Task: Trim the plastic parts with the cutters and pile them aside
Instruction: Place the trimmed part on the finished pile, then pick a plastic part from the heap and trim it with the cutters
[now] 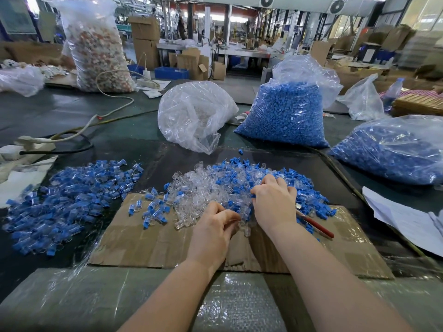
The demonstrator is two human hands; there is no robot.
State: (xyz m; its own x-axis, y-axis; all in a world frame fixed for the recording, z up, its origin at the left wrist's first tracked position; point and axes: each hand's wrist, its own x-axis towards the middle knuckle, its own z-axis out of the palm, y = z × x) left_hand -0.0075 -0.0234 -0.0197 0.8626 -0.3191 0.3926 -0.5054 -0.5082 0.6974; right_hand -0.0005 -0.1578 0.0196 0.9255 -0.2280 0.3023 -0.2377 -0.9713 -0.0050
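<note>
My left hand (215, 226) is curled up at the near edge of the mixed heap (230, 185) in the middle of the frame, pinching what looks like a clear plastic part (247, 230). My right hand (273, 202) is palm-down on the heap, fingers buried in the blue and clear bits, so I honestly can't tell if it's got anything. The red-handled cutters (316, 225) are lying on the cardboard sheet (148, 240) just right of my right wrist. The put-together pile (69, 202) sits at left of the frame.
</note>
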